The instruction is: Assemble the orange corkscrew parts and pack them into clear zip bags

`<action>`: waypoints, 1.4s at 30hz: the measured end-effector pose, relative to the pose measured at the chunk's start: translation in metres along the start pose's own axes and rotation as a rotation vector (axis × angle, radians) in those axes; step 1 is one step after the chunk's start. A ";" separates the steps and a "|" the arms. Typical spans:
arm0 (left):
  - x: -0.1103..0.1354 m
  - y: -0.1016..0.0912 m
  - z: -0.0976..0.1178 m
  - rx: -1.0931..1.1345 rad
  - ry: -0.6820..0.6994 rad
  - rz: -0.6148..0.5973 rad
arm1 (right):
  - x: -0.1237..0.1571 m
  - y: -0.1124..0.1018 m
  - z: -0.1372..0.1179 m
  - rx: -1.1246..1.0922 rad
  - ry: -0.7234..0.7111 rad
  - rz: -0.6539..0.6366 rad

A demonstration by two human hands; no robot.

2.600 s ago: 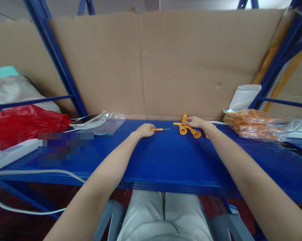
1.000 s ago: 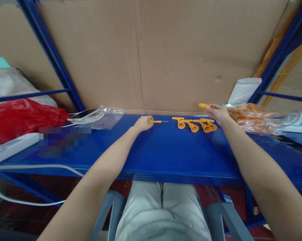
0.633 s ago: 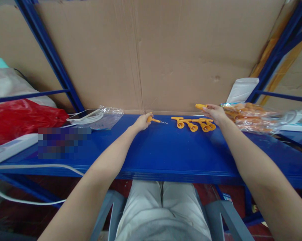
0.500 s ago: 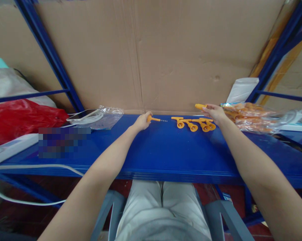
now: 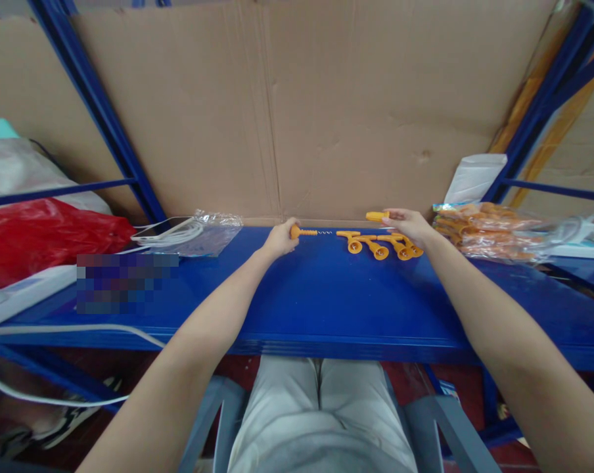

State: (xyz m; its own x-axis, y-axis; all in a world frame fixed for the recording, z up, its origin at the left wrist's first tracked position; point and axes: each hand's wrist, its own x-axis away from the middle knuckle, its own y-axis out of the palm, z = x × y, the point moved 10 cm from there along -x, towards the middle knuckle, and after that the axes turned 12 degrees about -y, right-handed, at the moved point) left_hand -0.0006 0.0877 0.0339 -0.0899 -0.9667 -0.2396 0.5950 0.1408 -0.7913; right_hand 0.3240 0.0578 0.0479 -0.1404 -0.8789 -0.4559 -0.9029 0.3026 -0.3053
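My left hand (image 5: 280, 239) is closed around the round end of an orange plastic rod (image 5: 307, 232) with a ridged shaft pointing right. A thin metal spring (image 5: 325, 232) extends from the shaft's tip. Between the thumb and fingers of my right hand (image 5: 409, 223) is a yellow-orange plastic cap (image 5: 377, 215), held above the table with its free end pointing left. Below it, several orange funnel-shaped plastic parts (image 5: 378, 251) lie in a row on the blue table (image 5: 336, 302). The fingertips of my left hand are partly hidden.
A clear bag of orange parts (image 5: 489, 230) lies at the right, near a white packet (image 5: 474, 179). At the left are a red plastic bag (image 5: 55, 230), coiled white cable (image 5: 179, 233) and clear plastic bag (image 5: 215, 233). Cardboard (image 5: 346, 112) stands behind the table.
My right hand has moved left with the cap, toward the spring. My left hand has stayed almost in place, holding the rod.
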 end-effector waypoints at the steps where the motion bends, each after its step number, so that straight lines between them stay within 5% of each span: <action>1: 0.000 0.000 0.001 0.008 0.008 0.005 | 0.001 0.006 -0.005 0.004 -0.019 -0.037; 12: 0.006 0.002 0.016 0.077 0.134 0.003 | 0.020 0.060 -0.024 0.011 -0.091 -0.318; 28: 0.012 0.004 0.028 0.138 0.171 -0.040 | 0.022 0.065 -0.029 0.050 -0.114 -0.337; 42: 0.021 0.004 0.046 0.231 0.273 -0.047 | 0.020 0.081 -0.033 -0.158 -0.186 -0.322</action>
State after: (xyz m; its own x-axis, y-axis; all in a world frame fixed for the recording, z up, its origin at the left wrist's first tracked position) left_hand 0.0363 0.0581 0.0512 -0.3132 -0.8736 -0.3724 0.7473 0.0153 -0.6643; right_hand 0.2350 0.0527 0.0415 0.2225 -0.8333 -0.5061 -0.9422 -0.0505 -0.3312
